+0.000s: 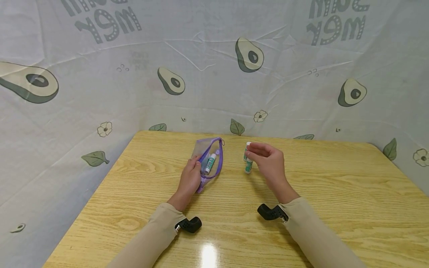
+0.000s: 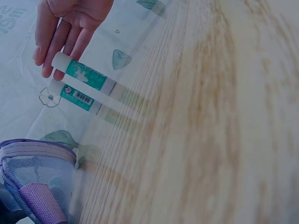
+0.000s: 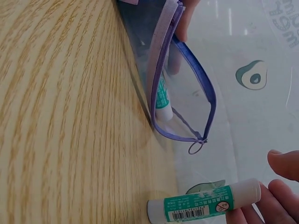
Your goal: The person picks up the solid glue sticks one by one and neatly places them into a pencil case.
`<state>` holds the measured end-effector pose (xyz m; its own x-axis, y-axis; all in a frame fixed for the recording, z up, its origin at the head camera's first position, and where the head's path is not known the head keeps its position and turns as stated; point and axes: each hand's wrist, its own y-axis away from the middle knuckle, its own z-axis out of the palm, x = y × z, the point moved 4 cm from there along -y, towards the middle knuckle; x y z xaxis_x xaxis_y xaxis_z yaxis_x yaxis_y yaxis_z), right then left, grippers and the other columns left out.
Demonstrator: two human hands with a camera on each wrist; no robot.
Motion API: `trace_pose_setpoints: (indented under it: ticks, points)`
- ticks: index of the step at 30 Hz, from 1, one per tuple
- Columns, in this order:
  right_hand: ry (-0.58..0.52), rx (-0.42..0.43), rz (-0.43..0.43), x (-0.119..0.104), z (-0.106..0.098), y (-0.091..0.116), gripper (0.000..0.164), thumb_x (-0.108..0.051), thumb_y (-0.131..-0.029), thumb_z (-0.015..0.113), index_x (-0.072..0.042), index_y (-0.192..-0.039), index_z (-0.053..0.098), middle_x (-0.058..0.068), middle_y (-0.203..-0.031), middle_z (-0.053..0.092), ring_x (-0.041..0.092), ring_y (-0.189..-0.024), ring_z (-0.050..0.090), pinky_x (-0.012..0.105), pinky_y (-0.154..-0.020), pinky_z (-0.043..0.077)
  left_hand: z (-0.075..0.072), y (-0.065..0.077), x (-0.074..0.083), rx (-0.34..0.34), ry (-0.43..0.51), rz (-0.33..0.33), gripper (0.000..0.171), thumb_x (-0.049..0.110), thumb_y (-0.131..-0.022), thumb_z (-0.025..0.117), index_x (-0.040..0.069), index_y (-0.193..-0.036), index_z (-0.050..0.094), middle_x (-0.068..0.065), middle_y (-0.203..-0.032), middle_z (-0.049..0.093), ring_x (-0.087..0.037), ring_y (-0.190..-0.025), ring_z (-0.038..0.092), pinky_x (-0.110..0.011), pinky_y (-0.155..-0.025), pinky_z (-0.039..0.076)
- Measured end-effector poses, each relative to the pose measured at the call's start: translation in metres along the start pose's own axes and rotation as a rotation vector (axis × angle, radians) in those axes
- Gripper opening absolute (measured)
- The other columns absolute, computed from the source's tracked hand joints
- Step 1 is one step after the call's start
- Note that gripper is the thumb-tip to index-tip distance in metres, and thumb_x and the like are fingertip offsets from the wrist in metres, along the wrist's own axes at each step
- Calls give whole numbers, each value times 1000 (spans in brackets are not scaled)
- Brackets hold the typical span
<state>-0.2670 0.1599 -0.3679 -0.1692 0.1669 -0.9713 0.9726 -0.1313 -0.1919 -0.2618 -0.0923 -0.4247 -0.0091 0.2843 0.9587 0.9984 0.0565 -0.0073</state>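
Observation:
My left hand grips the near left side of a mesh zipper pouch with purple trim. The pouch lies with its mouth spread towards the right, and a glue stick with a green label shows inside. Two more glue sticks with white caps, a farther one and a nearer one, stand upright on the table right of the pouch. Over them is my right hand, thumb and fingers apart. In the right wrist view its fingertips are right at the cap of one glue stick.
The wooden table reaches far to the right of both hands. Behind it hangs a pale cloth printed with avocados and leaves. A ring pull hangs at the pouch's zipper end.

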Motion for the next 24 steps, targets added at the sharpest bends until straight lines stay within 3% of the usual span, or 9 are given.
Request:
trace_pose_setpoints:
  ticks: [14,20,24]
  points:
    - [104,-10,111,9,1,1,37,-9,-97,77,-3,-133,73,19,-133,75,-2,-97,72,15,-88,59,-1,0,2,2,4,-4,51,24,-115,33,7,-162,43,-14,-177,26,-37,-168,9,-58,-136,9]
    - [136,-25,158,13,4,1,40,-10,-97,77,0,-136,70,22,-136,72,13,-111,74,20,-92,62,-1,-1,2,6,1,-8,52,25,-115,33,7,-162,43,-14,-177,27,-37,-168,9,-58,-136,10]
    - [170,-31,180,16,6,1,41,-12,-97,78,2,-135,70,23,-134,73,26,-121,73,32,-101,62,-2,-1,2,3,-4,-11,52,25,-115,33,6,-162,43,-14,-177,26,-36,-168,9,-57,-136,10]
